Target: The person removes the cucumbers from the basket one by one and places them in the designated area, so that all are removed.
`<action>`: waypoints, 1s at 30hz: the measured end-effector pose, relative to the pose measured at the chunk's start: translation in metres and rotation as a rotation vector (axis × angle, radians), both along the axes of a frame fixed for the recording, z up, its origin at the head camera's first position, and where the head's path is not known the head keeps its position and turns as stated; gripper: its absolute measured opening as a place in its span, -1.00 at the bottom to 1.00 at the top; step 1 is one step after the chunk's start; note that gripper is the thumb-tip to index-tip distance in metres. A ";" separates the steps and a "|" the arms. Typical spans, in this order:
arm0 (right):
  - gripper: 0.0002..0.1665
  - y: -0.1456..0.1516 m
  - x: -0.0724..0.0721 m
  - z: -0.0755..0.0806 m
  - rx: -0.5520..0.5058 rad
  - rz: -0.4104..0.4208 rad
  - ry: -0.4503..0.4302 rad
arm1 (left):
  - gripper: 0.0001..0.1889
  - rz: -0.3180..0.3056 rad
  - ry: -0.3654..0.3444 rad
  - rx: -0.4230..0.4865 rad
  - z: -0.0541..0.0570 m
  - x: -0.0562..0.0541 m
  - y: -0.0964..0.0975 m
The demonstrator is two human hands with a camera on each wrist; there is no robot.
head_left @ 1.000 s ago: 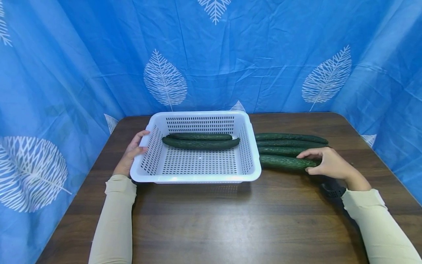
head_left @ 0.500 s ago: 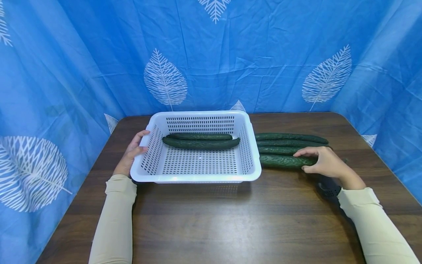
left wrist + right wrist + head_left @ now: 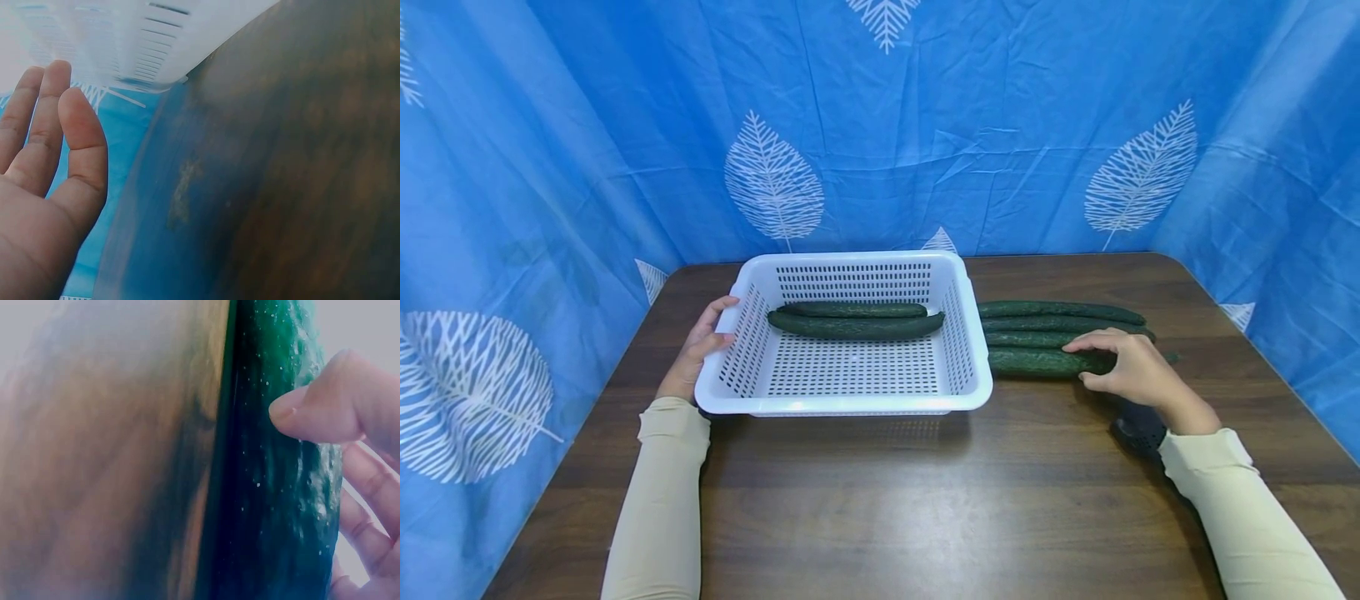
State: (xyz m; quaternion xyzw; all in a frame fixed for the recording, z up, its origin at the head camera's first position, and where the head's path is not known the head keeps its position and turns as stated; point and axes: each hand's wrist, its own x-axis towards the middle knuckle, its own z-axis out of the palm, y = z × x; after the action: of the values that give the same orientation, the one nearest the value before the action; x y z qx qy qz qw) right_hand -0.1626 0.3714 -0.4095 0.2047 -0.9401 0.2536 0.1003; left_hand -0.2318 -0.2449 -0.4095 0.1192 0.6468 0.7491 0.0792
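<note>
My right hand (image 3: 1138, 375) grips the nearest cucumber (image 3: 1033, 361) in the row on the right. Its thumb lies along the near side and the fingers reach over the far side. In the right wrist view the thumb presses the bumpy green skin of that cucumber (image 3: 275, 487). At the left end of the white plastic basket (image 3: 850, 406), my left hand (image 3: 696, 350) touches the rim with extended fingers. The left wrist view shows this left hand (image 3: 56, 162) with straight fingers beside the basket's slotted side (image 3: 156, 37). Two cucumbers (image 3: 857, 325) lie inside the basket, towards its back.
Beyond the gripped cucumber, other cucumbers (image 3: 1060, 312) lie side by side, their left ends close to the basket's right side. All stand on a dark brown wooden table (image 3: 910, 508). A blue curtain (image 3: 880, 150) with white leaf prints hangs behind and at both sides.
My right hand has slid a little to the left along the nearest cucumber, uncovering its right tip. The nearest cucumber sits slightly farther back. The left hand and basket hold their place.
</note>
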 end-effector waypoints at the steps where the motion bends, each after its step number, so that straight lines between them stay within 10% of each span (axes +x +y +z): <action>1: -0.47 -0.001 0.000 0.000 0.005 0.002 0.009 | -0.45 0.002 -0.001 -0.004 0.001 0.000 0.000; 30: -0.48 -0.003 -0.003 0.008 0.011 0.007 -0.157 | -0.45 0.019 -0.031 -0.047 0.001 0.005 -0.001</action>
State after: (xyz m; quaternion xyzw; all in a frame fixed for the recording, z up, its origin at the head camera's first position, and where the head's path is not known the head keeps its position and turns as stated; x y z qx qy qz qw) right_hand -0.1656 0.3686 -0.4015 0.1881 -0.9457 0.2639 0.0241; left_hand -0.2264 -0.2456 -0.4085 0.0994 0.6640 0.7362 0.0850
